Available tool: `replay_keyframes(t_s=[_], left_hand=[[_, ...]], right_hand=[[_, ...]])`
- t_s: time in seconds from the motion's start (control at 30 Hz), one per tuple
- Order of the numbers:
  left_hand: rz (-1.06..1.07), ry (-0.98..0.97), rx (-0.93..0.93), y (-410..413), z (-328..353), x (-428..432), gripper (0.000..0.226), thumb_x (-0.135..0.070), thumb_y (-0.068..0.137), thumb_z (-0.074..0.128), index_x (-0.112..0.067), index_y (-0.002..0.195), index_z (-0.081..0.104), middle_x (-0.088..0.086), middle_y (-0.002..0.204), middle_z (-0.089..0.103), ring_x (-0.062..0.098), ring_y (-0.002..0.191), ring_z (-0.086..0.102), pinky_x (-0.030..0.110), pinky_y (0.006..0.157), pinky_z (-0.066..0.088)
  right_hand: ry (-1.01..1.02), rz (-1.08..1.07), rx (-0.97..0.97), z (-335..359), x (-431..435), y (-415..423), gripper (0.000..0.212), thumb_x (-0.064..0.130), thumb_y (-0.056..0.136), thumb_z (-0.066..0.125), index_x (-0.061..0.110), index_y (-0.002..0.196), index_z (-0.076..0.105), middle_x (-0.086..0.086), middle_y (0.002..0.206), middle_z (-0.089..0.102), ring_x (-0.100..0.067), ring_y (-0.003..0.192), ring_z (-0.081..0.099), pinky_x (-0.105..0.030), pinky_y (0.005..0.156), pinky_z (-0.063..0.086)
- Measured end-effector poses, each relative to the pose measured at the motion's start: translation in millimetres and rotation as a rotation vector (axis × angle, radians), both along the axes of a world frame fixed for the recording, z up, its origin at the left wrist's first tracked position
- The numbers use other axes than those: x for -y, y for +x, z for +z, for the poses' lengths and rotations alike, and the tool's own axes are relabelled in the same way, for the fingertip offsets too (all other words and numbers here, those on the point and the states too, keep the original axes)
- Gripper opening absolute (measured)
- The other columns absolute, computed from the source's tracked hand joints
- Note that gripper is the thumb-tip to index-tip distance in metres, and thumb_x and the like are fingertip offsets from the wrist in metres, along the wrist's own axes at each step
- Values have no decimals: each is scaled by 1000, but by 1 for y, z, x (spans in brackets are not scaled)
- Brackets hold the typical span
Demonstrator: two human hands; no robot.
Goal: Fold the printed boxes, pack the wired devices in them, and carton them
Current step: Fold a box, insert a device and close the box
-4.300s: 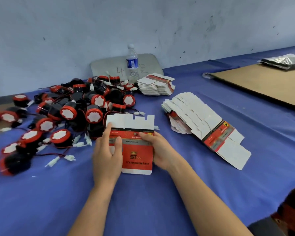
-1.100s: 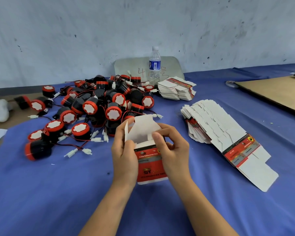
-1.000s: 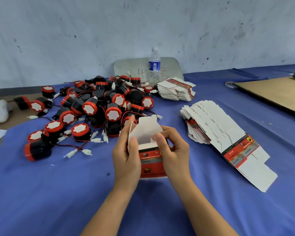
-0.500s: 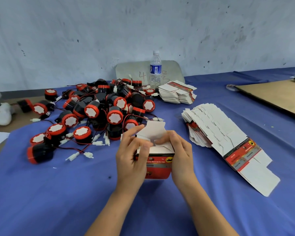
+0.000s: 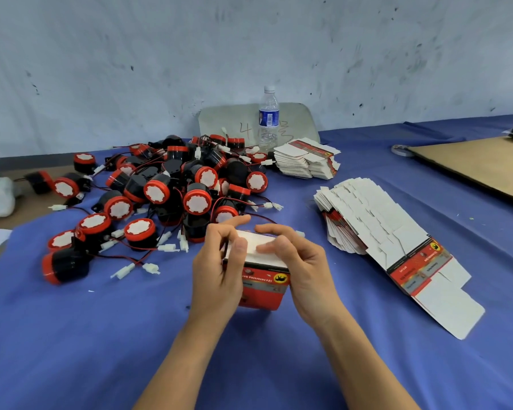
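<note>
Left hand (image 5: 218, 270) is gripping box (image 5: 264, 290) by its left side, thumb on flap (image 5: 253, 240). Right hand (image 5: 307, 261) is wrapping the right side, thumb pressing too. Box is sitting just this side of devices (image 5: 175, 187). Suggest keeping walls square while seating the flap fully.

Handwritten "4" on grey board (image 5: 219, 122), just left of water bottle (image 5: 268, 119); scribble right of bottle unreadable. Bottle label: barcode, text too small. Red box (image 5: 264, 288) print upside down, blurred; flat boxes (image 5: 367, 220) likewise.
</note>
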State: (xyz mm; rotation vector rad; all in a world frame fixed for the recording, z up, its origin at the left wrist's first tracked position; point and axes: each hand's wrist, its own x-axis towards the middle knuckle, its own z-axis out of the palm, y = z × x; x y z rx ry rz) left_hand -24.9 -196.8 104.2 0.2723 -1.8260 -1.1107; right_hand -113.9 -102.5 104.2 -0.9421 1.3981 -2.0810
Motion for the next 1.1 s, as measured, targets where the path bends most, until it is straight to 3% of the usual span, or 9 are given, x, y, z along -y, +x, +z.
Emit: replay_keyframes(t_s=[0.13,0.2,0.33,0.47,0.57,0.73,0.87,0.93,1.1], left_hand=[[-44,-9,43,2,-2,6,38,-69,89,39,-32,93,44,-20,131,54,2,98,62,9,63,46],[-52,-27,79,2,-2,7,47,-77,82,41,-33,94,44,-5,133,56,-1,100,62,10,67,48],[-76,-55,111,2,-2,8,48,-81,74,50,-41,99,43,-23,140,47,-2,118,56,18,79,53],[13,-82,92,4,-4,4,67,-79,69,60,-48,125,41,-27,134,48,10,124,52,39,90,54],[2,-141,150,2,-6,-5,104,-64,57,76,-57,142,17,-28,141,38,21,133,41,52,102,43],[13,-179,259,-5,-14,-4,127,-64,51,77,-64,138,-16,-34,146,28,4,138,30,52,108,37],[103,-165,276,-6,-21,6,111,-49,57,79,-59,141,6,-24,146,35,13,135,38,52,103,42],[137,-220,245,-6,-23,10,104,-34,57,86,-43,139,22,-34,135,34,8,126,42,51,99,45],[170,-291,217,-5,-22,8,101,-15,58,92,-30,136,28,-9,131,39,18,122,45,51,95,48]], right_hand=[[42,80,-22,-3,-1,-2,13,17,83,64,15,94,71,0,118,68,-21,103,66,-38,84,56],[107,156,20,-1,-5,-6,37,17,82,65,28,117,64,-3,122,66,-25,109,65,-41,90,55],[213,265,88,3,-11,-13,49,23,78,70,37,123,60,-23,115,64,-37,103,65,-52,94,48],[72,222,174,1,-8,-13,60,14,73,72,34,128,57,-17,107,66,-31,96,66,-47,89,51],[-39,40,193,0,-3,-13,78,18,62,81,46,129,52,-11,107,67,-31,102,65,-46,85,54],[-130,-53,216,-1,-2,-15,78,13,67,79,44,132,49,-13,114,67,-33,103,67,-42,82,55],[36,-73,-29,-1,-3,-11,63,21,70,78,44,125,56,5,109,69,-15,91,69,-27,72,55],[45,-75,-77,-2,-2,-8,52,18,73,75,36,121,61,5,113,67,-12,91,68,-26,71,56],[27,-167,-147,-5,1,0,42,18,79,69,28,119,60,7,115,66,-13,92,67,-32,74,57]])
